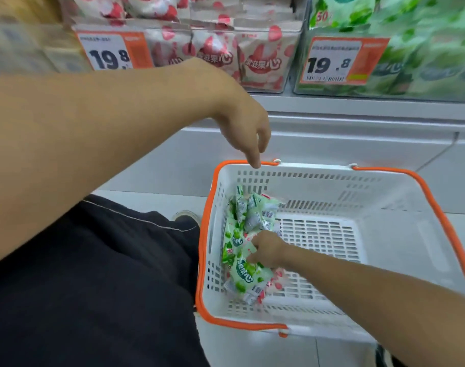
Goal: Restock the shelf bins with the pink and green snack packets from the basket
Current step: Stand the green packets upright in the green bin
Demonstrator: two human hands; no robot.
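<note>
Left hand (242, 128) hangs above the basket's far left corner, fingers loose and pointing down, holding nothing. Behind it, the pink bin (226, 56) sits stocked, price tag (112, 50) reading 19.8. Down in the white basket (385, 197) with orange handles, green packets (242, 229) pile against the left wall, pink packets (276, 283) peeking beneath. Right hand (268, 247) is in among them, fingers curled round a green packet. Far right, the green bin (422, 56) is full, tagged 19.8.
</note>
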